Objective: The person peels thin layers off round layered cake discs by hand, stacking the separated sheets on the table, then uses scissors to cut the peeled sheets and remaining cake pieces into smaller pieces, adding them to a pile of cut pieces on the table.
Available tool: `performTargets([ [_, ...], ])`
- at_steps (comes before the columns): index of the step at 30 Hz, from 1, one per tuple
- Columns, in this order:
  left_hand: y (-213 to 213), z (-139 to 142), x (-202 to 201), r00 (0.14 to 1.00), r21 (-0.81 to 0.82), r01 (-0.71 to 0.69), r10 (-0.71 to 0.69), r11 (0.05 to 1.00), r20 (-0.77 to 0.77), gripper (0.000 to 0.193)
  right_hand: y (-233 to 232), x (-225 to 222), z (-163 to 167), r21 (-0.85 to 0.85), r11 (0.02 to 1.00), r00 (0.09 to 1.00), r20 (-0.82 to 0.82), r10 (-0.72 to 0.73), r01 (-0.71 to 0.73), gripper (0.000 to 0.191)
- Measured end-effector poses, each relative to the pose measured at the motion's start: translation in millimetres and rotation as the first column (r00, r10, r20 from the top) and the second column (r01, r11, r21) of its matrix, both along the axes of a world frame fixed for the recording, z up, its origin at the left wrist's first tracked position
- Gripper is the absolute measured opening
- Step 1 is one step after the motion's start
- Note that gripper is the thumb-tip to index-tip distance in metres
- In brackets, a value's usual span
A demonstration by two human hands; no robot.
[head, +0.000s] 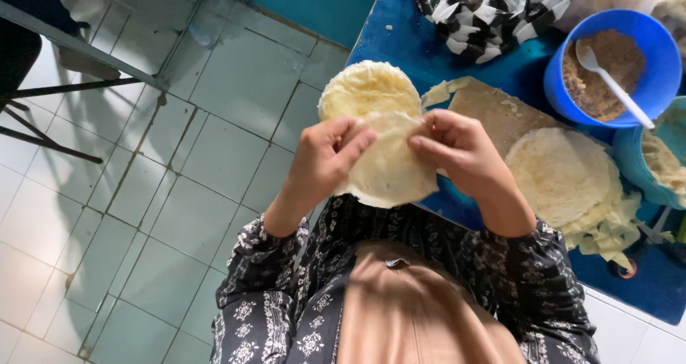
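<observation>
Dough round [389,167] pinched at top edge by left hand [325,160] & right hand [457,150], both grips holding it. Wrapper stack [561,175] sits on worktop [400,42] nearby.

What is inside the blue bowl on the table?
The blue bowl holds a brown crumbly filling with a white spoon resting in it. The filling covers the bowl's bottom, so that stays hidden.

The only package in view is a black-and-white striped plastic bag [493,10], lying crumpled at the far edge of the blue table [400,42], just beside the blue bowl [664,46]. Its top runs out of the frame, so its full shape cannot be told. No labels, signs or screens show.
</observation>
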State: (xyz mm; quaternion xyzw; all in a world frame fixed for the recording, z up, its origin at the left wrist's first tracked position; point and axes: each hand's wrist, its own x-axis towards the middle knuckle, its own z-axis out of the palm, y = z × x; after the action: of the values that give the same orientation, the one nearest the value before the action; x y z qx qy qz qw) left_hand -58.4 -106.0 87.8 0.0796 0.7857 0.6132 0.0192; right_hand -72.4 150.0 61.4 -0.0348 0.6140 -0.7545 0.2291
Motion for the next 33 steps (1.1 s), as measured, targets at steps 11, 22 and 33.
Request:
performTargets([
  [11,-8,-28,-52,0.9,-0.259,-0.288,0.169,0.922,-0.402,0.01,-54,-50,8,0.625,0.641,0.757,-0.645,0.104,0.446,0.013],
  [22,-20,-11,-17,0.856,-0.224,-0.407,0.284,0.886,-0.431,0.014,45,66,50,0.79,0.158,0.787,-0.609,0.095,0.593,0.018],
  [33,130,-28,19,0.945,0.345,0.29,-0.324,0.893,0.045,0.018,95,102,5,0.507,0.585,0.774,-0.446,-0.45,0.632,0.011],
])
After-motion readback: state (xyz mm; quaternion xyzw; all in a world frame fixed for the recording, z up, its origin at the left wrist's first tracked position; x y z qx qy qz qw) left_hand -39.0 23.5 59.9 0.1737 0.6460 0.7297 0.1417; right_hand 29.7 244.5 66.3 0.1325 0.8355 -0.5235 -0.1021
